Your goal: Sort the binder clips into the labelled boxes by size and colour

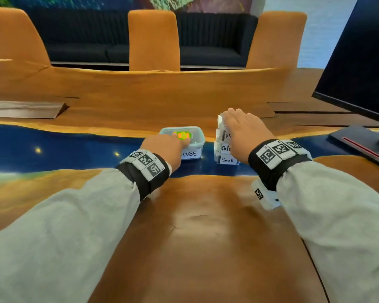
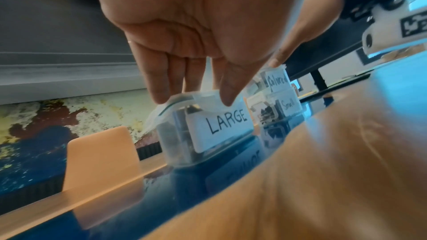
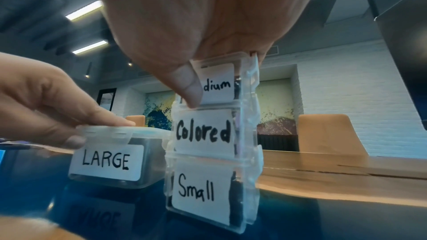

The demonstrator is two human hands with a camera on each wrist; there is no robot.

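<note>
A clear box labelled LARGE (image 1: 193, 149) stands on the blue strip of the table, lid on, with a green and orange patch (image 1: 182, 135) at its top. My left hand (image 1: 184, 142) lies over the lid; in the right wrist view its fingers (image 3: 110, 122) rest on top and the thumb presses the lid's front corner. Just right stands a stack of three clear boxes: Medium (image 3: 219, 83) on Colored (image 3: 205, 132) on Small (image 3: 201, 192). My right hand (image 1: 228, 121) grips the Medium box from above, thumb on its front. Dark clips show inside the boxes.
A black monitor (image 1: 359, 62) on its stand (image 1: 363, 145) fills the right side. A dark wooden slab (image 1: 24, 109) lies at the far left. Orange chairs (image 1: 153, 40) line the table's far edge. Brown wood lies between my forearms.
</note>
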